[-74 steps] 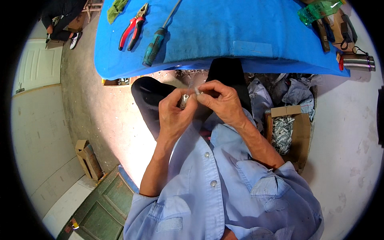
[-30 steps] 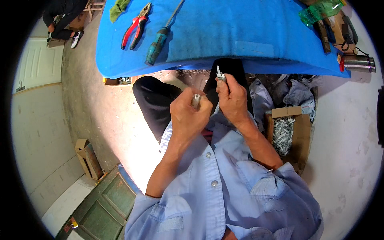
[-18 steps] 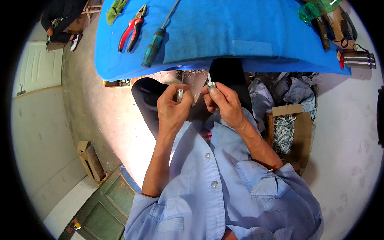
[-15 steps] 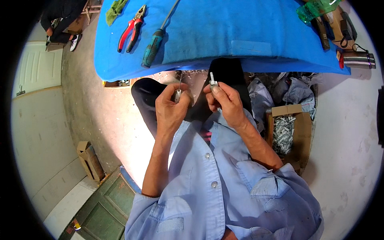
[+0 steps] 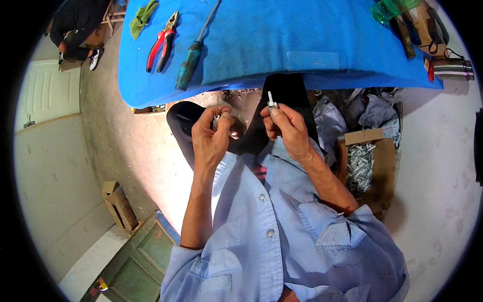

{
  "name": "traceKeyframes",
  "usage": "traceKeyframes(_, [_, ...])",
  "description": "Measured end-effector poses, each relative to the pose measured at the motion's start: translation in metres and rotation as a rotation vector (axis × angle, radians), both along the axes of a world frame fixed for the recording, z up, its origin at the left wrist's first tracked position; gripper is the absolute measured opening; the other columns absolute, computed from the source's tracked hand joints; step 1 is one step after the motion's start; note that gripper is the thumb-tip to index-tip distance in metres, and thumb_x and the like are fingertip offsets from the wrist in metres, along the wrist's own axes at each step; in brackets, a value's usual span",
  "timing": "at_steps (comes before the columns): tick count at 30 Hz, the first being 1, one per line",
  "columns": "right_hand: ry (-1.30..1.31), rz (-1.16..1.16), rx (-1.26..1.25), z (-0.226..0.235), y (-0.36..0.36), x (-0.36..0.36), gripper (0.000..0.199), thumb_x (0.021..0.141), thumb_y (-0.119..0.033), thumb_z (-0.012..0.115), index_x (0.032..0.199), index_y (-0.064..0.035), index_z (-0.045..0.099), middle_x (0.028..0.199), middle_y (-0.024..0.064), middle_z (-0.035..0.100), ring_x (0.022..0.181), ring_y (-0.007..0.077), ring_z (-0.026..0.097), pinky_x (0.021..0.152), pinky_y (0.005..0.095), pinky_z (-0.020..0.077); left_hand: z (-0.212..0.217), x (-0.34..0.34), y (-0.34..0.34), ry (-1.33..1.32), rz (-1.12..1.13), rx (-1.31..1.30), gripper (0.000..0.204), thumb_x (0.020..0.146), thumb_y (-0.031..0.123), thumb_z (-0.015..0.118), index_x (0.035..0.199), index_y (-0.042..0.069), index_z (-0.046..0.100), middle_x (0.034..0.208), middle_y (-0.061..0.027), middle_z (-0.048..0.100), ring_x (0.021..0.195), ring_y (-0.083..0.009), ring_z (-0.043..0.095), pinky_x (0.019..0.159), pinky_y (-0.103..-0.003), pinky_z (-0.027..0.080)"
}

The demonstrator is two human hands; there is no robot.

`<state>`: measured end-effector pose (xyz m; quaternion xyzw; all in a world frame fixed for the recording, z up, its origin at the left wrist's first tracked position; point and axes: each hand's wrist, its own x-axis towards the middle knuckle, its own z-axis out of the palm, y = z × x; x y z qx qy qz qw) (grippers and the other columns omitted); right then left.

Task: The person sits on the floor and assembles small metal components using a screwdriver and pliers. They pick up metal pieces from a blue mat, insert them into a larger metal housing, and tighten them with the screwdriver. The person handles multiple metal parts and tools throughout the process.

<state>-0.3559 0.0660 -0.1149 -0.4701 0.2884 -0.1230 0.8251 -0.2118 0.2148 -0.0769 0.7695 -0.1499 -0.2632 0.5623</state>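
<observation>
in the middle of the frame, the left hand [image 5: 209, 138] is pinching a small pale piece [image 5: 216, 122] between its thumb and fingers, and a thin rod is pointing upward from it. a little to the right, the right hand [image 5: 291, 132] is pinching a small metallic part [image 5: 272, 104], whose white pin is standing up above the fingertips. the two pieces are staying apart from each other, just below the edge of the blue cloth [image 5: 261, 45]. on this cloth, in the upper left, red-handled pliers [image 5: 162, 44] and a teal screwdriver [image 5: 189, 66] are lying near each other. at the right, an open cardboard box [image 5: 385, 163] is holding many small metallic pieces [image 5: 359, 168].
</observation>
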Motion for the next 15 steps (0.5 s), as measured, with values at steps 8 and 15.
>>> traceKeyframes(8, [-0.022, -0.054, -0.014, 0.000, -0.016, -0.006, 0.032, 0.111, -0.028, 0.052, 0.109, 0.0012, 0.066, 0.075, 0.0005, 0.058, 0.064, 0.0079, 0.052, 0.056, 0.0248, 0.0411, 0.016, 0.002, -0.002, -0.099, -0.026, 0.106, 0.030, 0.106, 0.026, 0.067, 0.108, -0.004, 0.073, 0.083, -0.0017, 0.068, 0.074, -0.0076, 0.060, 0.066, -0.024, 0.047])
traceKeyframes(15, [-0.049, -0.189, -0.245, 0.021, -0.051, -0.021, 0.025, 0.111, -0.022, 0.055, 0.111, 0.0010, 0.064, 0.078, -0.0008, 0.054, 0.067, 0.0063, 0.049, 0.060, 0.0237, 0.0432, 0.036, 0.006, -0.003, -0.040, -0.095, 0.031, 0.041, 0.104, 0.019, 0.065, 0.138, -0.002, 0.060, 0.107, -0.0073, 0.070, 0.075, -0.0081, 0.057, 0.064, -0.024, 0.048])
